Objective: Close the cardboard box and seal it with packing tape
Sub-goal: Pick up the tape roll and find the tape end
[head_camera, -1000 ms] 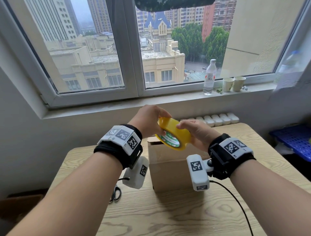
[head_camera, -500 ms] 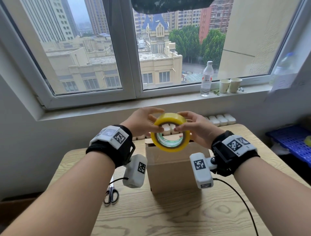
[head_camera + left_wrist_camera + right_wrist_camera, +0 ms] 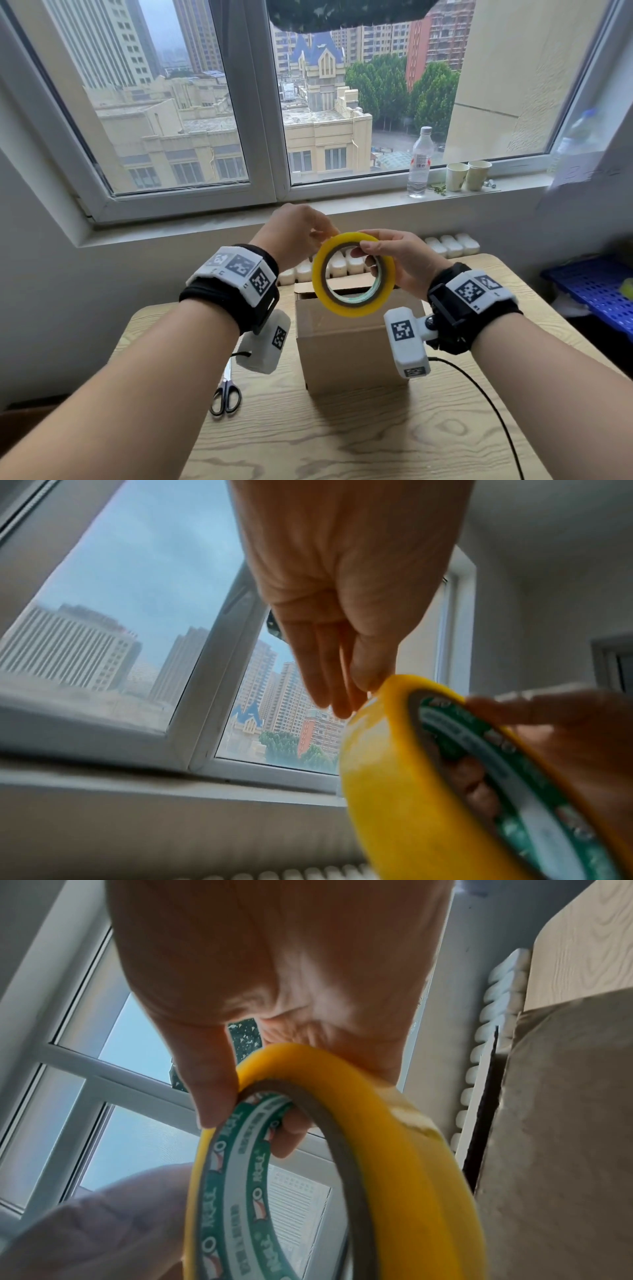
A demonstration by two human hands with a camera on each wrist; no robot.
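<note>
We have the right hand (image 3: 404,263) gripping the roll of packing tape (image 3: 354,274), thumb on the rim, fingers curled through the core. Our left hand (image 3: 294,236) pinches the roll's outer edge at about eleven o'clock. The roll hangs in the air just above the cardboard box (image 3: 349,346), whose flaps show a gap. The box sits on a pale wooden table (image 3: 342,442); one pair of scissors (image 3: 226,397) at eight o'clock. On the windowsill (image 3: 342,205): one bottle (image 3: 419,164), two paper cups (image 3: 467,175).
</note>
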